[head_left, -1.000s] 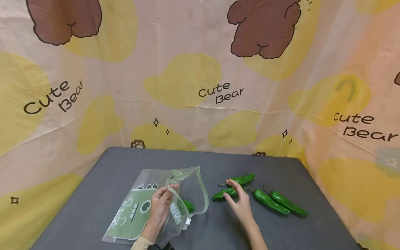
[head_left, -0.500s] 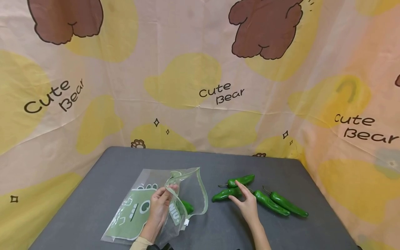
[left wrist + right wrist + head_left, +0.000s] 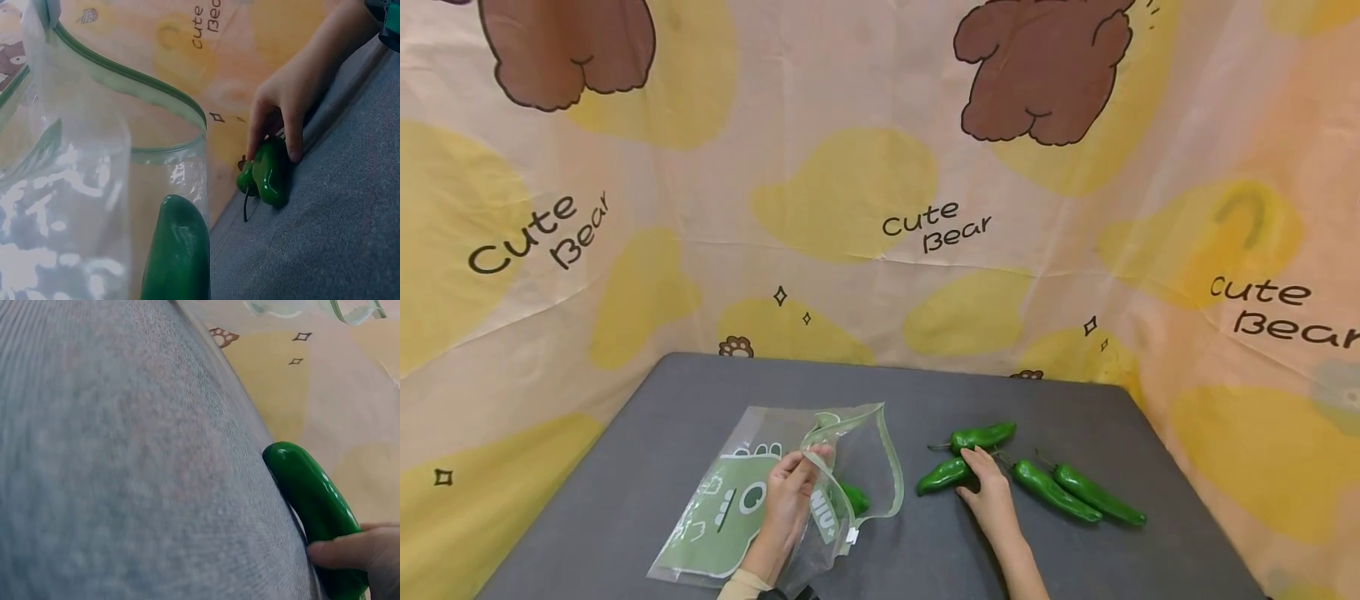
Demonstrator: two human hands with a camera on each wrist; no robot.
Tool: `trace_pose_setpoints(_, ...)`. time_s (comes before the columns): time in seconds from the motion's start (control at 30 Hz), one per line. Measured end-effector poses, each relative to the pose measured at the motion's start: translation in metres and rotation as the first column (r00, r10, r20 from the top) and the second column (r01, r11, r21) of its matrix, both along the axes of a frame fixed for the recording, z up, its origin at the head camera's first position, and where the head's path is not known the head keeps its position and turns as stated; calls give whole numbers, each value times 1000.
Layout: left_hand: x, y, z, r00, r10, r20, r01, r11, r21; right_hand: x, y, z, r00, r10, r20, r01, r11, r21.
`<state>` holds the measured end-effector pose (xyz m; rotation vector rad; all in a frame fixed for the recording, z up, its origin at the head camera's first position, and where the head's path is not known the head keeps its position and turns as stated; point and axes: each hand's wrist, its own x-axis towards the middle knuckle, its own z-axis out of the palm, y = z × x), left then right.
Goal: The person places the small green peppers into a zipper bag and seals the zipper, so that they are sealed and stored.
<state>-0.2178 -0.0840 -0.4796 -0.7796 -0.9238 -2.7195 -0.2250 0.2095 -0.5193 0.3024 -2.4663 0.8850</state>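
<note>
My left hand (image 3: 787,496) pinches the edge of a clear zip bag (image 3: 722,521) with a green cartoon print, its mouth spread toward the right. Inside the bag lies a green pepper (image 3: 178,250), seen through the plastic in the left wrist view. My right hand (image 3: 995,500) grips another green pepper (image 3: 942,477) near its stem end, the thumb on the near side and the fingers over the far side. That pepper's rounded tip points left, low against the table in the right wrist view (image 3: 306,494).
A green pepper (image 3: 988,436) lies just behind the gripped one. To the right, two more peppers (image 3: 1054,492) lie side by side. The grey table (image 3: 760,379) meets a printed cloth backdrop (image 3: 820,192) at the back and sides. A white zip slider (image 3: 852,536) hangs at the bag's mouth.
My right hand has moved from hovering over the peppers, first rightward then down, and closed its fingers on the front left pepper. My left hand keeps its hold on the bag.
</note>
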Motion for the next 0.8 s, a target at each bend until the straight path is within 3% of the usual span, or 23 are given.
trace_pose_setpoints(0.27, 1, -1, 0, 1000, 7, 24, -7, 1000, 0, 1, -2, -2, 989, -84, -122, 91, 994, 54)
trace_pose_setpoints(0.57, 0, 0, 1, 1000, -5, -7, 5, 1000, 0, 3, -4, 3, 975, -154, -161, 174, 977, 122)
trace_pose_setpoints(0.8, 1, 1, -1, 1000, -3, 3, 3, 1000, -11, 6, -5, 6, 971, -185, -151, 203, 973, 111)
